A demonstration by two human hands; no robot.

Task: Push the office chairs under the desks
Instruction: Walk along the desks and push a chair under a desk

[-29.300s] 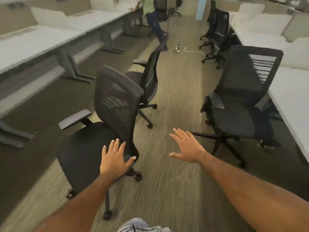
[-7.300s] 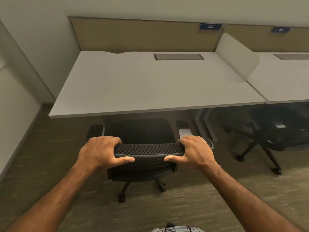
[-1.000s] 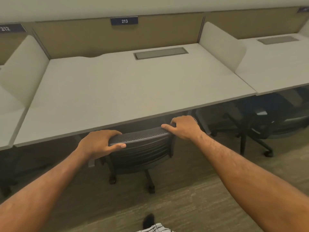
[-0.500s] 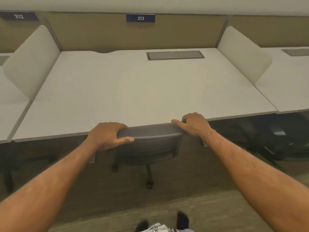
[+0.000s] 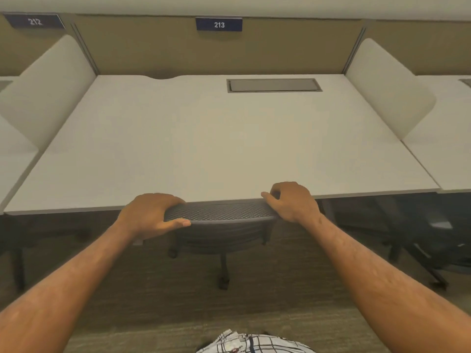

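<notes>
left grip (image 5: 150, 215) and right grip (image 5: 293, 202) both curled over top edge of the chair (image 5: 221, 212) backrest, holding it. chair sits tucked under the worktop (image 5: 216, 138) labelled 213, backrest right at its front edge.

Blue plate (image 5: 219, 24) — "213"; blue plate at left (image 5: 35, 21) — "212".

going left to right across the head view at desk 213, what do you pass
left divider panel → left hand → chair back → right hand → right divider panel
</notes>
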